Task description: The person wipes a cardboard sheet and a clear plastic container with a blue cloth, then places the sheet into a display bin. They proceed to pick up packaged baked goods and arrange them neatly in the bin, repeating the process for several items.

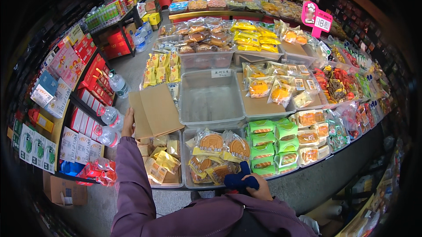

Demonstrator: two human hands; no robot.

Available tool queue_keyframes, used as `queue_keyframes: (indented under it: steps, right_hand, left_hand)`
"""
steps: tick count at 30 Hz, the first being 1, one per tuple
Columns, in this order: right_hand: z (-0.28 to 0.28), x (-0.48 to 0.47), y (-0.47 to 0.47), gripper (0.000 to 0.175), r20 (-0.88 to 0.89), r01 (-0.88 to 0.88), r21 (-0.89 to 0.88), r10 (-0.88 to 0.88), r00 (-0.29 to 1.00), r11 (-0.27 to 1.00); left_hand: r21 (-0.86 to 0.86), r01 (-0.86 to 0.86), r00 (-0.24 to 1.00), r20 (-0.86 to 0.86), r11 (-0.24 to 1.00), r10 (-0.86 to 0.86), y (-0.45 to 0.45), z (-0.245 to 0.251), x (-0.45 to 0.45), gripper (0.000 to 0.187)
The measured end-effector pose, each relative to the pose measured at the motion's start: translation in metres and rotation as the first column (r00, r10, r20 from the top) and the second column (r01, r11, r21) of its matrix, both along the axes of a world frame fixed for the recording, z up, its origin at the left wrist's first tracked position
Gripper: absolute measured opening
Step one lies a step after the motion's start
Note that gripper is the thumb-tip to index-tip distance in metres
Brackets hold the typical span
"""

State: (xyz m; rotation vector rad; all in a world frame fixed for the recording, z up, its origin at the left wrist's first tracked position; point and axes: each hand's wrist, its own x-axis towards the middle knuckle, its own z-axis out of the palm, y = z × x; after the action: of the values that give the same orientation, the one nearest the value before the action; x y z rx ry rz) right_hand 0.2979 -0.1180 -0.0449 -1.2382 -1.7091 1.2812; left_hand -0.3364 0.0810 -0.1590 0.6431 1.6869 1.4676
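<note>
My left hand point(128, 122) is at the left edge of a folded brown cardboard sheet point(156, 111), which lies over bins of packaged snacks; whether the fingers grip it is hard to tell. Bunched in my right hand point(258, 186) is a dark blue cloth point(237, 179), at the front edge of a bin of wrapped round cakes point(211, 141). An uncovered clear plastic bin point(211, 100) in the middle holds no goods and has a handwritten label on its rim. To its right, a bin lined with cardboard point(262, 105) holds wrapped yellow cakes point(260, 87).
Green-wrapped rolls point(262, 138) and packed breads point(310, 135) fill bins at the front right. A pink price sign point(316, 19) stands behind. Large water bottles point(110, 116) and a shelf of boxed goods point(79, 111) are on the left.
</note>
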Motion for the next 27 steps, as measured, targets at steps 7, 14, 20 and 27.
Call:
queue_keyframes:
  steps: [7,14,20,27]
  right_hand:
    - [-0.012,-0.028,-0.002,0.039,0.018,0.011,0.024,-0.012,1.000,1.000]
    - [-0.015,-0.061,0.001,0.037,-0.051,-0.072,0.054,0.074,0.996,0.996]
    - [-0.005,-0.049,-0.011,0.037,-0.046,0.041,-0.007,-0.042,0.998,0.999]
    - [-0.017,-0.020,-0.019,0.038,-0.056,0.173,-0.043,-0.175,0.983,0.984]
  left_hand:
    - [-0.201,-0.239,0.111,-0.978,0.950,-0.179,0.024,0.001,0.058,0.050]
    - [-0.272,0.476,0.796,-0.272,0.836,-0.541,0.040,0.059,0.182,0.059]
    - [-0.457,0.517,0.853,0.202,0.724,-0.482,0.062,0.059,0.210,0.059]
    - [-0.318,0.483,0.874,0.228,0.816,-0.428,0.064,0.016,0.213,0.062]
